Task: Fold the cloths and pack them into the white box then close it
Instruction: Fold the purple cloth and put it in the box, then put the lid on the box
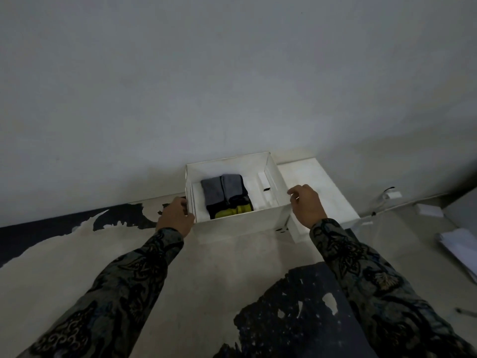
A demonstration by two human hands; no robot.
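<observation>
1. Your left hand (175,218) sits at the left wall of the white box (240,223), just left of frame centre, with its fingers curled round the near-left corner edge, so it reads as gripping the box.
2. Your right hand (307,206) hovers at the box's right wall, right of centre; its fingers are loosely curled and hold nothing that you can make out, and whether they touch the rim is hard to tell.
3. Between your hands the box stands open against the wall, and the folded cloths (227,196) lie inside it: grey pieces towards the far side, dark fabric under them, a yellow piece at the near edge. Packing looks done, as no loose cloth shows elsewhere on the peeling surface.
4. What remains, by that judgement, is closing. The lid (325,202) lies flat just right of the box, touching or nearly touching its right wall, directly beyond and beneath your right hand.
5. The lid's long axis runs from near to far, roughly parallel with the box's right wall, so it needs a sideways carry to the left, not a turn.
6. Your right hand is plainly the nearer one to the lid; your left can steady the box.
</observation>
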